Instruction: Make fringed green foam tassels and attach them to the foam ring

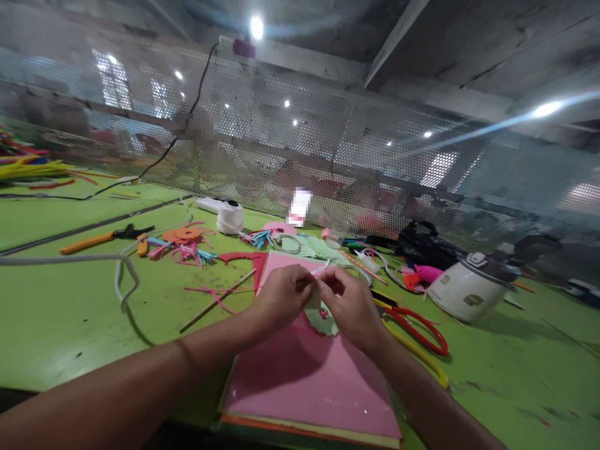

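Note:
My left hand [285,292] and my right hand [350,303] meet fingertip to fingertip above a stack of pink sheets [312,387]. Both are closed in a pinch. A small pale piece [313,302] shows between them, and a thin white strip [322,267] sticks up behind the fingers. Exactly what each hand grips is hidden. Just under the fingertips lies a mint-green paper piece with a wavy edge [329,327], with small pink and red bits near its middle. Scissors with red and yellow handles [440,347] lie right of my right hand.
Orange-handled pliers [89,242], a white thread spool [230,217] and coloured tassels [184,250] lie on the green table [60,312]. A thin stick [218,301] rests left of the stack. A white kettle-like appliance [464,287] stands right. Perforated metal panels [262,144] rise behind.

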Tool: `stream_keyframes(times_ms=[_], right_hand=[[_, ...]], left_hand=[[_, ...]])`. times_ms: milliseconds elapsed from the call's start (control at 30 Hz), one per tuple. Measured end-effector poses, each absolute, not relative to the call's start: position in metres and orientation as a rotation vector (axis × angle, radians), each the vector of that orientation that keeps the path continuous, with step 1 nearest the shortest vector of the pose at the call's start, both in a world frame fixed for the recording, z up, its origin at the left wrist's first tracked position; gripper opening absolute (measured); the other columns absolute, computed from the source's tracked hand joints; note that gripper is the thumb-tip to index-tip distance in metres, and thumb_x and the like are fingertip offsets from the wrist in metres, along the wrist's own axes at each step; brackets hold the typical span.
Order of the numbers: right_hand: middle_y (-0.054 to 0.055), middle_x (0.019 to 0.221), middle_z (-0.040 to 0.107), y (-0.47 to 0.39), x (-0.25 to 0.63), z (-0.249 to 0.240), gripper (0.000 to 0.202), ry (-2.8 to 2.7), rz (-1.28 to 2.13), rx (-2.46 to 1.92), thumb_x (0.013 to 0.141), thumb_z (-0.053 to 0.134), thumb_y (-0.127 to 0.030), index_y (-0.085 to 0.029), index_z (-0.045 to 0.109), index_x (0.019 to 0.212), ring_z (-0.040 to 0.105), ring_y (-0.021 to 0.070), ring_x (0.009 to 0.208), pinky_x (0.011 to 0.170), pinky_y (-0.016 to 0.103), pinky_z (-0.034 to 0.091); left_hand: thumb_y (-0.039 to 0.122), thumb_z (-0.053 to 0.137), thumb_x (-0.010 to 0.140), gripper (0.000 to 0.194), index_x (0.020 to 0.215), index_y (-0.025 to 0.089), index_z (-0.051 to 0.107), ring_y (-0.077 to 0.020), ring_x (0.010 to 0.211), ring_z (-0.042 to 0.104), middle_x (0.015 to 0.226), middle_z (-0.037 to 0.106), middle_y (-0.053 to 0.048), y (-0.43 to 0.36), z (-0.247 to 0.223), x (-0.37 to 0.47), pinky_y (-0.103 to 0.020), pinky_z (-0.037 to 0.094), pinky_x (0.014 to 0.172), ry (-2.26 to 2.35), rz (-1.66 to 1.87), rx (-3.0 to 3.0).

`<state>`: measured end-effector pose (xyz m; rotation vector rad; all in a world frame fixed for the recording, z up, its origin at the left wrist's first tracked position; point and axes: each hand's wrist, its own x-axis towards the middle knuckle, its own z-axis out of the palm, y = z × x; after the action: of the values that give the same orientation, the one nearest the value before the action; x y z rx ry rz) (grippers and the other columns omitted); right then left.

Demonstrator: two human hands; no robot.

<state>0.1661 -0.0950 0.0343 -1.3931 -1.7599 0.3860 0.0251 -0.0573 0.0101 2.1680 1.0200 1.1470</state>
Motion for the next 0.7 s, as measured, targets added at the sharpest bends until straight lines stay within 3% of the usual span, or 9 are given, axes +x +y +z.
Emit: stream_keyframes(times_ms=[167,300,467,700], right_hand=[[0.000,0.061,0.059,-0.0928,0.1620,0.0291,0.008,-1.698,0.372,-1.417,0.074,0.051,-0.019,-0.016,0.059,0.071,0.051,0.0132,0.053,0.051,0.025,0.040],[0.001,0.064,0.061,-0.0894,0.1634,0.0274,0.011,-1.660,0.453,-1.348,0.071,0.049,-0.017,-0.015,0.060,0.071,0.054,0.0140,0.058,0.056,0.026,0.043],[0.000,0.063,0.059,-0.0860,0.1681,0.0256,0.009,-1.646,0.567,-1.273,0.074,0.053,-0.022,-0.015,0.058,0.070,0.053,0.0129,0.058,0.058,0.026,0.043],[-0.002,0.059,0.056,-0.0872,0.1652,0.0243,0.009,-1.650,0.578,-1.295,0.075,0.053,-0.023,-0.017,0.057,0.070,0.049,0.0120,0.052,0.048,0.023,0.040]], left_hand=[[0.014,0.051,0.075,0.013,0.072,0.013,0.064,-0.0119,0.062,0.051,0.069,0.062,-0.004,-0.0596,0.0079,0.0253,-0.022,0.034,0.058,1.049,1.193,2.305],[0.011,0.051,0.075,0.014,0.070,0.013,0.064,-0.0115,0.062,0.051,0.068,0.061,-0.004,-0.0626,0.0117,0.0243,-0.022,0.033,0.057,1.032,1.229,2.329],[0.009,0.049,0.073,0.015,0.067,0.013,0.062,-0.0104,0.060,0.048,0.067,0.059,-0.004,-0.0601,0.0105,0.0243,-0.022,0.031,0.056,1.001,1.259,2.334],[0.009,0.049,0.072,0.015,0.064,0.014,0.061,-0.0102,0.058,0.047,0.065,0.058,-0.003,-0.0568,0.0061,0.0251,-0.022,0.030,0.054,1.015,1.225,2.334]])
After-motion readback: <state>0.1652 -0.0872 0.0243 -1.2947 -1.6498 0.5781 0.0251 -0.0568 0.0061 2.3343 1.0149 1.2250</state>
